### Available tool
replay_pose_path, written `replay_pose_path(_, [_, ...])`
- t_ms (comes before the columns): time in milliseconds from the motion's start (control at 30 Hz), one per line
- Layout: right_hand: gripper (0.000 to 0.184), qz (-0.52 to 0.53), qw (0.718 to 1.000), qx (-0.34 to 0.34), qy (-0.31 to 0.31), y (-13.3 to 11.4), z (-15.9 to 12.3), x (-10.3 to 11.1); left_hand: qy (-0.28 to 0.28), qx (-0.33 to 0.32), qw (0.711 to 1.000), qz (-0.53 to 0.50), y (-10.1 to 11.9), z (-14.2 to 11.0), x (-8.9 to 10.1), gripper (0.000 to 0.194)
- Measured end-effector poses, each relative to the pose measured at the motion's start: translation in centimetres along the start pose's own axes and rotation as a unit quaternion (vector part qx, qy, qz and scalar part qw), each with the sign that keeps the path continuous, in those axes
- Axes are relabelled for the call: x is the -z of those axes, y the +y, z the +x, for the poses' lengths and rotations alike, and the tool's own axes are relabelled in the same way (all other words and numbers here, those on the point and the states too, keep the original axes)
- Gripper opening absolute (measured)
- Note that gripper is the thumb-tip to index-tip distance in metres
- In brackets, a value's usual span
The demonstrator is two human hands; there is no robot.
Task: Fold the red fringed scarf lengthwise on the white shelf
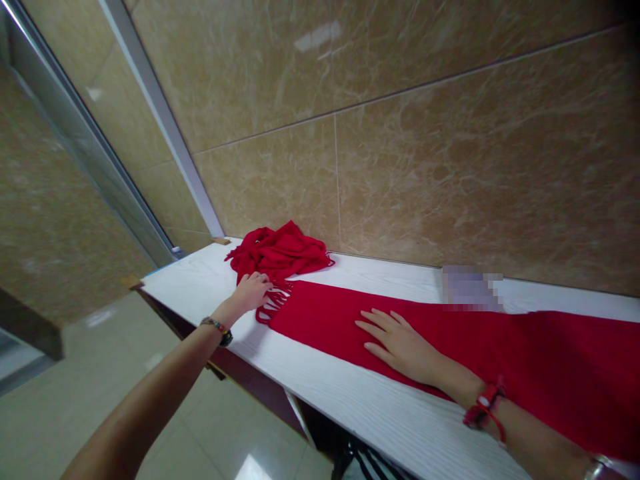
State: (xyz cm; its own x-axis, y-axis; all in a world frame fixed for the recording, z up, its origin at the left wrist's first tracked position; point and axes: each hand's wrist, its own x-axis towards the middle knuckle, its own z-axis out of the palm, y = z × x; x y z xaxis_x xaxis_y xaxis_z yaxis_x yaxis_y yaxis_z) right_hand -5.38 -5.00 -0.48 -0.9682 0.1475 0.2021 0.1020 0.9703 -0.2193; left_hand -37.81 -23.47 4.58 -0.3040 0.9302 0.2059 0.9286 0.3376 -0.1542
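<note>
A long red scarf [500, 347] lies spread flat along a white wooden tabletop [350, 393], its fringed end [273, 303] pointing left. My left hand [253, 290] reaches to that fringe, fingers curled down on the tassels. My right hand [400, 340] lies flat on the scarf with fingers stretched out, pressing the cloth down. A second red scarf [280, 253] sits crumpled in a heap against the wall, just beyond my left hand. I wear a beaded bracelet on the left wrist and a red cord on the right.
A beige marble wall [400, 133] rises directly behind the narrow table. A metal door frame [160, 120] stands at the left end. A blurred-out patch [470, 287] sits on the tabletop by the wall. Glossy tiled floor [100, 373] lies below.
</note>
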Motion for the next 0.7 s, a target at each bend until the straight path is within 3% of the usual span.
replay_pose_path(100, [0.046, 0.0, 1.0, 0.002, 0.004, 0.0, 0.0, -0.1, -0.004, -0.018, 1.0, -0.009, 0.5, 0.4, -0.1, 0.023])
replay_pose_path(233, [0.046, -0.002, 1.0, -0.001, 0.006, 0.1, -0.1, -0.2, -0.062, -0.105, 0.992, -0.045, 1.7, 1.0, -0.1, 0.024])
replay_pose_path(367, [0.047, -0.002, 1.0, 0.001, 0.0, 0.1, 0.0, -0.1, -0.093, -0.13, 0.986, -0.044, 1.7, 1.5, 0.3, 0.02])
replay_pose_path(533, [0.047, 0.0, 1.0, 0.001, 0.0, 0.0, 0.0, 0.0, -0.092, -0.116, 0.989, 0.001, 1.1, 1.3, 0.6, 0.021])
replay_pose_path(700, [0.047, 0.0, 1.0, 0.003, 0.0, 0.1, 0.0, 0.0, -0.029, -0.014, 0.997, 0.069, 0.2, 0.3, 1.0, 0.011])
